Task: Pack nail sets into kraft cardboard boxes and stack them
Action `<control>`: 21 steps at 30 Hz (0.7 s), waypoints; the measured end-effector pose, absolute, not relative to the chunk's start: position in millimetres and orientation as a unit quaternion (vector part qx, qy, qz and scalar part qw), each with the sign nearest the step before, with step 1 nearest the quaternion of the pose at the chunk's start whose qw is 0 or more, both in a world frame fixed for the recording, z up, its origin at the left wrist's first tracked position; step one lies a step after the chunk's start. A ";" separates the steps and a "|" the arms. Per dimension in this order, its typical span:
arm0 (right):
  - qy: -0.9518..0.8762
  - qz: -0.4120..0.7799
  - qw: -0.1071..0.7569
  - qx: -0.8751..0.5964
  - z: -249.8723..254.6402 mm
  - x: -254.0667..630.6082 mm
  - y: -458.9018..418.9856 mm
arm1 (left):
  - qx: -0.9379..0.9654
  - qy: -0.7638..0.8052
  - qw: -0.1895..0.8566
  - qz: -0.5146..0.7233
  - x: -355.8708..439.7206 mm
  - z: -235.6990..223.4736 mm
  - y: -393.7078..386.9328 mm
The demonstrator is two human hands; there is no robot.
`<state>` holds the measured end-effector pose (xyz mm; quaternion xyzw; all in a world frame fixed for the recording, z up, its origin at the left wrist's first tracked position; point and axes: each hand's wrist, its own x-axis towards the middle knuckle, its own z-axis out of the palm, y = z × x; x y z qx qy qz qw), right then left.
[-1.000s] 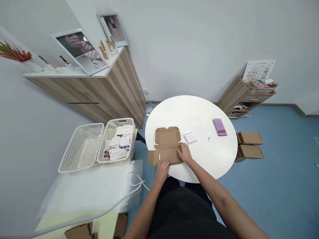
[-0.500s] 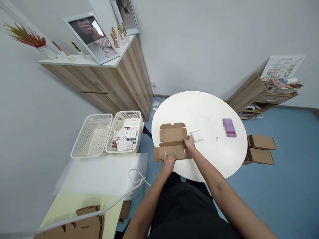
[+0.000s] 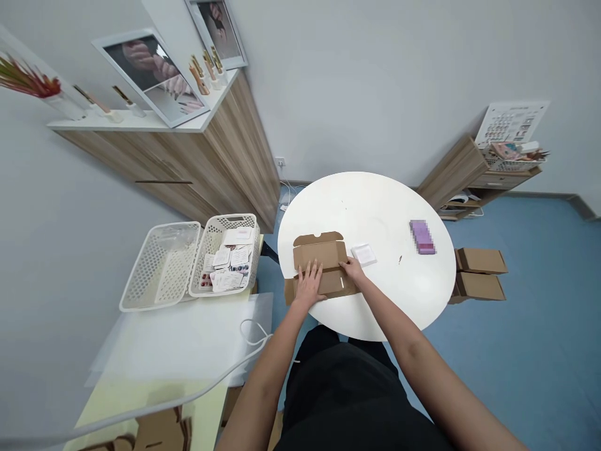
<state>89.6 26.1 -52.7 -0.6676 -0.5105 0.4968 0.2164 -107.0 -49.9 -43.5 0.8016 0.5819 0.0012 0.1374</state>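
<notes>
A brown cardboard box [image 3: 315,253], unfolded with its flaps out, lies on the white oval table [image 3: 389,203] near its left front. My left hand [image 3: 308,287] rests on the box's left part, palm down, fingers spread across the crease between two panels. At the right side of that crease, my right hand [image 3: 353,270] has its fingers closed on the box's edge, with the fingertips partly hidden. Just beyond the right hand is a small white square packet [image 3: 364,254]. Farther right on the table sits a purple pixelated item [image 3: 422,237].
To the left, two white plastic baskets [image 3: 162,268] stand on a side table; the right one holds printed cards. A white cable [image 3: 201,391] crosses that table above flat cardboard [image 3: 162,432]. Folded brown boxes [image 3: 481,285] stand beyond the oval table's right edge.
My left hand has moved up from the box's near edge onto its panels, fingers now spread. My right hand stays at the right edge. The whole view has shifted slightly.
</notes>
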 end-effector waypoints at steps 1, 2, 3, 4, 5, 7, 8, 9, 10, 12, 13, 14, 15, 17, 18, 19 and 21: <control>-0.521 0.486 0.208 -0.671 -51.7 90.2 25.8 | 0.799 0.583 0.148 -0.005 -107.7 -48.8 -49.3; -0.531 0.472 0.198 -0.675 -50.8 91.1 24.8 | 0.795 0.585 0.160 -0.009 -108.1 -54.7 -50.3; -0.540 0.459 0.189 -0.680 -50.1 92.2 23.2 | 0.790 0.589 0.170 -0.011 -108.2 -60.7 -52.7; -0.546 0.448 0.181 -0.685 -49.5 93.4 21.2 | 0.785 0.593 0.178 -0.009 -108.1 -66.3 -56.1; -0.553 0.437 0.170 -0.689 -49.0 94.4 19.0 | 0.781 0.597 0.182 -0.005 -107.7 -71.1 -59.9; -0.568 0.413 0.144 -0.697 -47.9 95.5 15.1 | 0.778 0.601 0.182 0.006 -106.3 -77.7 -67.3; -0.578 0.396 0.133 -0.701 -47.4 95.2 13.8 | 0.778 0.601 0.181 0.009 -105.3 -79.3 -70.3; -0.592 0.375 0.126 -0.703 -47.0 94.3 13.4 | 0.780 0.599 0.183 0.008 -104.3 -79.9 -72.6; -0.605 0.350 0.126 -0.704 -46.7 92.9 13.9 | 0.780 0.597 0.186 0.004 -103.3 -79.8 -74.1; -0.623 0.309 0.146 -0.703 -46.8 88.7 17.6 | 0.778 0.598 0.193 -0.008 -101.7 -78.2 -75.5; -0.625 0.302 0.160 -0.702 -47.2 86.2 20.6 | 0.777 0.599 0.195 -0.012 -101.2 -77.3 -75.6; -0.619 0.309 0.170 -0.702 -47.8 83.4 24.3 | 0.776 0.599 0.197 -0.014 -100.9 -76.6 -75.5; -0.604 0.328 0.177 -0.705 -48.5 80.4 28.3 | 0.774 0.600 0.200 -0.015 -100.8 -76.2 -75.5; -0.548 0.388 0.184 -0.718 -50.2 74.5 36.9 | 0.773 0.599 0.209 -0.017 -100.8 -76.5 -75.9; -0.517 0.416 0.184 -0.726 -51.1 71.7 41.1 | 0.774 0.597 0.212 -0.017 -100.9 -77.0 -76.5; -0.490 0.436 0.184 -0.732 -52.1 69.2 45.1 | 0.775 0.595 0.213 -0.018 -100.9 -77.6 -77.5; -0.463 0.455 0.185 -0.738 -54.1 65.8 51.7 | 0.779 0.591 0.210 -0.019 -100.7 -78.4 -80.3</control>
